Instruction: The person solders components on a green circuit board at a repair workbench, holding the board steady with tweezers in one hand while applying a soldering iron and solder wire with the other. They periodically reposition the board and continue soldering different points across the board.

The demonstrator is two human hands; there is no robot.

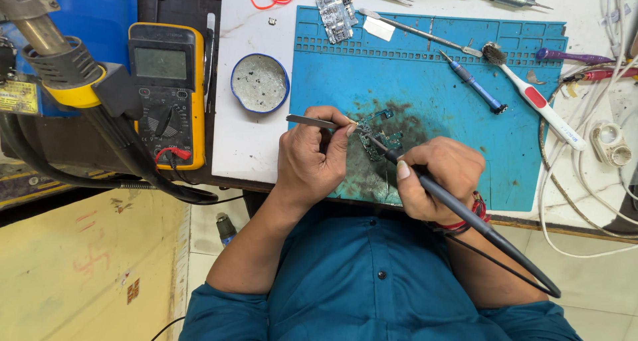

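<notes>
Centrally, small dark-green circuit board (377, 136), left hand (312, 158) pinching tweezers (312, 121), right hand (435, 178) gripping soldering iron (458, 208).

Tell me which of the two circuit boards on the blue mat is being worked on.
The dark board at the mat's near edge, between both hands, with the soldering iron on it. The pale board lies untouched at the far edge.

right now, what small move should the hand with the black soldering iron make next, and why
Probably hold the black soldering iron tip steady on the small green circuit board: the right hand has it there, and the left hand pins the board with metal tweezers.
</notes>
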